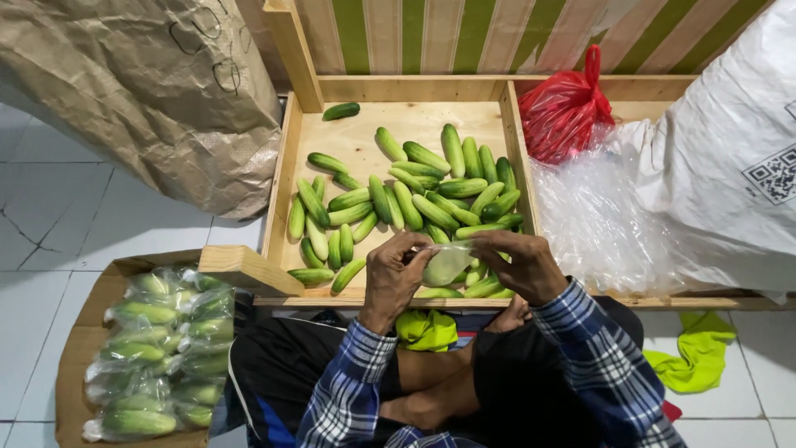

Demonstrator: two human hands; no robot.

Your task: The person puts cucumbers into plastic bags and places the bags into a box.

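Observation:
Both my hands hold a small clear plastic bag (pixel 446 264) with pale green cucumber inside, over the near edge of a wooden crate (pixel 356 141). My left hand (pixel 394 278) pinches the bag's left end. My right hand (pixel 522 264) grips its top and right side. Several loose green cucumbers (pixel 414 199) lie in the crate just beyond my hands. I sit cross-legged in a blue plaid shirt.
A cardboard box (pixel 75 357) of several bagged cucumbers (pixel 157 348) stands at my left. A red plastic bag (pixel 564 108) and clear plastic sheeting (pixel 597 216) fill the crate's right section, beside a white sack (pixel 730 149). Brown paper sack (pixel 141 91) at back left. Green cloths (pixel 701 353) lie on the tiles.

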